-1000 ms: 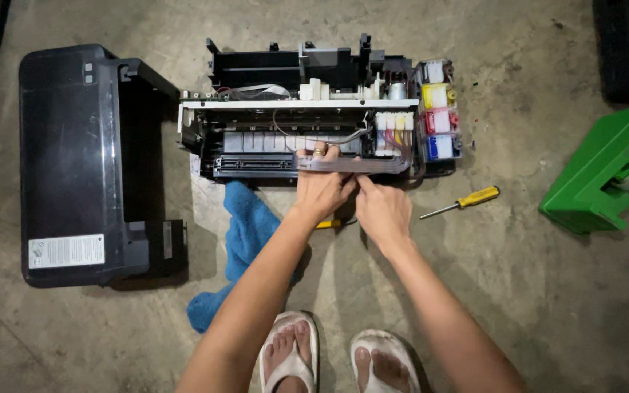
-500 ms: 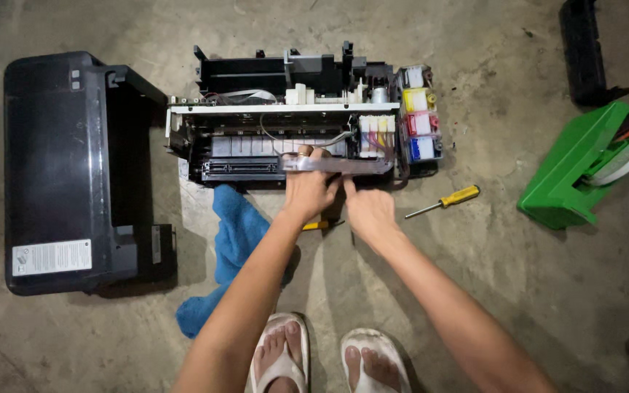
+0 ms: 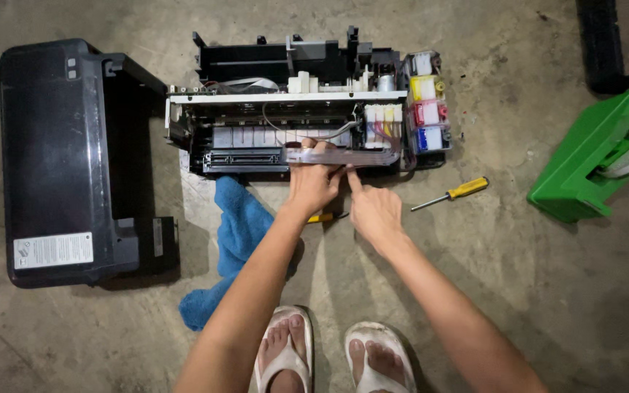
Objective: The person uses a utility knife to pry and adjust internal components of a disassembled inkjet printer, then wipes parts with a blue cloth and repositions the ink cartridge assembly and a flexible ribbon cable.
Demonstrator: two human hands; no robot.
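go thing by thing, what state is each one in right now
printer: cover off, insides exposed
black printer cover: removed, lying on the floor
clear strip: held along printer front
left hand: gripping the strip
right hand: index finger on the strip
yellow-handled screwdriver: lying loose
green toolbox: open

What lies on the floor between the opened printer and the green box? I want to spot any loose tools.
In the head view, a yellow-handled screwdriver lies on the bare concrete between the printer and the green box.
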